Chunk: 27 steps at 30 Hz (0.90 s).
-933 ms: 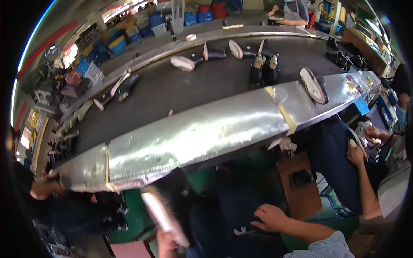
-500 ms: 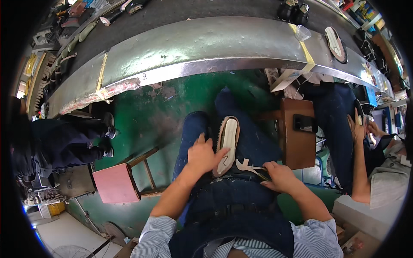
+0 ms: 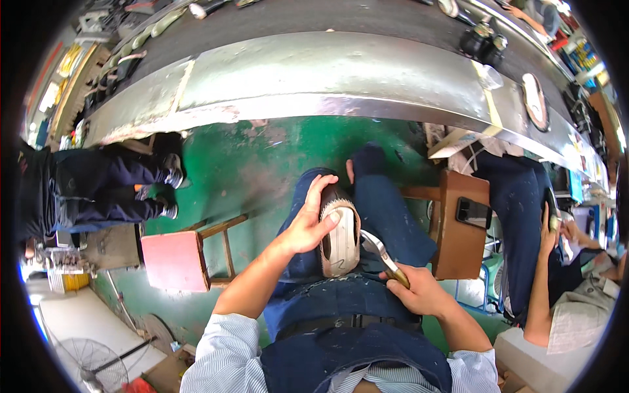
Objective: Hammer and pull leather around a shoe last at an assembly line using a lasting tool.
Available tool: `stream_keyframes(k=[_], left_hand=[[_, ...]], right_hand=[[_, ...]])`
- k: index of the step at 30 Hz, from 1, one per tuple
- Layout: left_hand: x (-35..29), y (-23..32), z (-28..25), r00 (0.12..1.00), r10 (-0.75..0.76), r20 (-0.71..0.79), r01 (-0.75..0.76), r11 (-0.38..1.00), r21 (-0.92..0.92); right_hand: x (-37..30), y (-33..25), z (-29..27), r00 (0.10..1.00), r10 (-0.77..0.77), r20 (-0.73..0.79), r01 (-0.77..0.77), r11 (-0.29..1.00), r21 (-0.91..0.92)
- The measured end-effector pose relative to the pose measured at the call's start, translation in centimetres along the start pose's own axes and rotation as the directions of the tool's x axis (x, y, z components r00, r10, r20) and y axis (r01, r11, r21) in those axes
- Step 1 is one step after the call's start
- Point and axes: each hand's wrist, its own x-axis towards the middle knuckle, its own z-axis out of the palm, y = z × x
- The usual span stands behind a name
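Bottom up between my thighs rests a shoe upper on a last (image 3: 340, 242), with a pale insole and a toothed edge of lining turned over it. My left hand (image 3: 306, 226) is closed round its far left side, the thumb lying on the insole and the fingers around the dark outer side. To the right of the shoe, my right hand (image 3: 422, 290) grips lasting pliers (image 3: 376, 247) by the yellowish handle. Their curved metal head points at the shoe's right edge; whether it touches is too fine to tell.
Ahead runs a metal-edged bench (image 3: 262, 75) with a dark belt; another lasted shoe (image 3: 534, 101) and black shoes (image 3: 481, 42) lie there. A pink-topped stool (image 3: 173, 261) stands left, a brown stool (image 3: 462, 245) with a phone right. Co-workers flank me: legs (image 3: 118, 187) left, an arm (image 3: 542, 288) right.
My left hand has gone from open over the shoe to holding its far side, and the shoe is tipped differently. The pliers have turned, their head now nearer the shoe's edge.
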Motion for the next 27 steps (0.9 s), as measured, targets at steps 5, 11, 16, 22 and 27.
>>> stream_keyframes(k=[5,11,16,22,27], left_hand=[[-3.1,1.1,-0.8,0.982,0.123,-0.145,-0.125,0.992,-0.007],[-4.5,1.1,-1.9,0.979,0.098,-0.181,-0.054,0.971,0.231],[-5.1,-1.0,-2.1,0.964,0.095,-0.250,-0.054,0.985,0.165],[-4.6,-1.5,-2.5,0.953,0.143,-0.269,-0.085,0.972,0.218],[-4.6,0.0,-2.7,0.972,0.077,-0.220,-0.039,0.984,0.173]], right_hand=[[4.1,-3.0,0.2,0.981,-0.144,0.132,0.140,0.989,0.039],[7.4,-3.6,0.1,0.919,0.062,0.390,-0.171,0.952,0.252],[10.0,-1.7,1.4,0.972,-0.192,0.132,0.211,0.967,-0.146],[11.2,1.7,4.6,0.892,-0.440,-0.107,0.399,0.875,-0.275],[8.4,-1.8,2.7,0.983,-0.185,-0.015,0.165,0.907,-0.386]])
